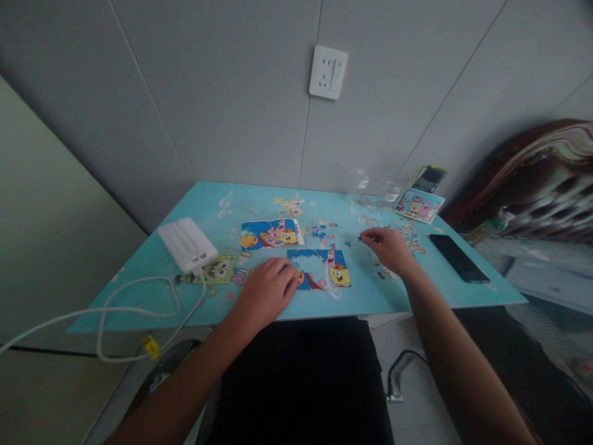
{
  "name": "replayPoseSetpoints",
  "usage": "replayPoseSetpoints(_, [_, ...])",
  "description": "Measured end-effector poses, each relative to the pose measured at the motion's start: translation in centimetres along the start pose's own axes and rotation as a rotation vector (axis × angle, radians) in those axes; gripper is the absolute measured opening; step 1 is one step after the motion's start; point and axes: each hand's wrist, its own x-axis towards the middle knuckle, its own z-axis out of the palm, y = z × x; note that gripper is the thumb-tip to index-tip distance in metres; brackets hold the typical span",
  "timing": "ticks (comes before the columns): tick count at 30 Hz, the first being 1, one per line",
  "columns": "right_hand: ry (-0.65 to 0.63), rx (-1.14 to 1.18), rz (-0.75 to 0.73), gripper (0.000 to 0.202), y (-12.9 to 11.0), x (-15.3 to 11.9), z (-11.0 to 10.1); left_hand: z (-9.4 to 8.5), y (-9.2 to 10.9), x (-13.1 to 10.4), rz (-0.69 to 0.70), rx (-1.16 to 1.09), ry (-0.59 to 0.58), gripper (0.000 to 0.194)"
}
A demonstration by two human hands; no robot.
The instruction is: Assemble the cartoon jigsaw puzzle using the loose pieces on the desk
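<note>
Partly joined cartoon puzzle (340, 274), lying flat, open in the middle, small blue piece (360, 238) to its right

No words legible; labels (364, 183) on clear containers (356, 193) too small. Treble clef (225, 204) printed on blue tabletop (365, 296).

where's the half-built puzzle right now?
In the head view, just right of and below centre: the half-built puzzle lies on the blue table, its left end partly hidden by the left hand, nearer the person than the picture card.
</note>
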Motion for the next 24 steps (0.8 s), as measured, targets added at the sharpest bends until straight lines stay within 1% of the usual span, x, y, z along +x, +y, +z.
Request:
replayPoseSetpoints(2, [-0.028, -0.011, 0.016, 0.026, 1.2, 1.5, 0.0, 0.0, 0.0, 0.0, -0.006, -0.002, -0.009, 0.012])
replayPoseSetpoints(4, [-0.070, -0.014, 0.010, 0.026, 1.6, 3.1, 0.4, -0.1, 0.0, -0.1, -0.013, -0.003, -0.015, 0.013])
replayPoseSetpoints(8, [-0.143, -0.024, -0.010, 0.027, 1.2, 6.5, 1.7, -0.2, 0.1, -0.2, -0.015, -0.009, -0.023, 0.015])
replayPoseSetpoints(10, [-0.175, -0.027, -0.014, 0.021, 1.1, 7.9, 2.3, -0.1, 0.1, -0.2, -0.010, -0.011, -0.024, 0.015])
replayPoseSetpoints(12, [-0.207, -0.025, -0.014, 0.015, 1.2, 8.6, 2.8, 0.0, 0.2, -0.3, -0.006, -0.012, -0.021, 0.016])
replayPoseSetpoints(14, [-0.231, -0.019, -0.007, 0.015, 1.4, 8.6, 3.2, 0.1, 0.1, -0.4, -0.006, -0.013, -0.013, 0.016])
replayPoseSetpoints(17, [-0.268, 0.011, 0.006, 0.024, 2.0, 7.5, 3.1, 0.3, 0.1, -0.6, -0.005, -0.021, -0.013, 0.018])
replayPoseSetpoints(20, [-0.343, 0.076, 0.005, 0.030, 2.5, 5.9, 2.5, 0.4, 0.0, -0.9, -0.014, -0.020, -0.018, 0.021])
replayPoseSetpoints(22, [-0.404, 0.111, 0.012, 0.030, 2.8, 4.8, 2.0, 0.4, 0.0, -1.0, -0.022, -0.011, -0.018, 0.023])
replayPoseSetpoints(24, [-0.436, 0.120, 0.025, 0.029, 2.9, 4.1, 1.6, 0.4, 0.1, -1.2, -0.024, -0.003, -0.007, 0.025])
